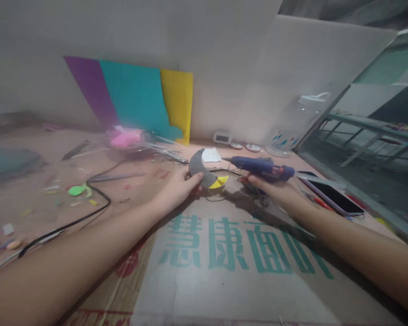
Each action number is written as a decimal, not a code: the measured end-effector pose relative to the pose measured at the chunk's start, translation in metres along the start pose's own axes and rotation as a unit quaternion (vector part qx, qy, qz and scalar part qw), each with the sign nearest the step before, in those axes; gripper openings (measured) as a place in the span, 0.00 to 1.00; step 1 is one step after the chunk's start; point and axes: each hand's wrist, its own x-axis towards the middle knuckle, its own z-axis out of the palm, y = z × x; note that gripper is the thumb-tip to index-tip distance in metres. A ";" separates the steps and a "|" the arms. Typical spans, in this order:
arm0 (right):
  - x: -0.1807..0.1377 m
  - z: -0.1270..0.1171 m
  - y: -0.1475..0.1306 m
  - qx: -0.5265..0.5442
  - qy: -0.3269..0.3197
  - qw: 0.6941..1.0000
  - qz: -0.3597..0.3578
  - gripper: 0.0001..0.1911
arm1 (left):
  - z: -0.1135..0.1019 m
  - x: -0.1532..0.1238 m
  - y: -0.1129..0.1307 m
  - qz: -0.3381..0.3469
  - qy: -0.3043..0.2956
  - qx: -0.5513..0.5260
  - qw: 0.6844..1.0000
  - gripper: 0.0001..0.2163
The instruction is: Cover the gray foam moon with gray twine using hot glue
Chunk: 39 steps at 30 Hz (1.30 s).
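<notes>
Near the middle of the view my left hand pinches a grey crescent-shaped piece between thumb and fingers. At its lower right tip the crescent has a yellow part. My right hand is closed around the handle of a dark blue glue gun. The gun lies nearly level, its nozzle pointing left toward the crescent, with a gap between them. A black cord runs across the left of the table. My right fingers partly hide the gun's handle.
Pink material in a clear bowl stands behind, by coloured sheets against the wall. Scraps, including a green piece, lie left. A phone and a clear plastic jug are at right. A printed sack covers the front.
</notes>
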 end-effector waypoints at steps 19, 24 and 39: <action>-0.016 0.018 0.010 -0.085 -0.077 0.993 -0.031 0.12 | -0.002 0.002 -0.003 -0.003 0.027 0.002 1.000 0.11; -0.015 0.020 0.009 -0.104 -0.079 0.991 -0.041 0.11 | -0.002 0.002 -0.002 -0.007 0.018 -0.003 1.000 0.10; -0.014 0.025 0.005 -0.098 -0.059 0.991 -0.067 0.14 | 0.000 0.000 -0.001 -0.002 0.013 -0.010 1.000 0.10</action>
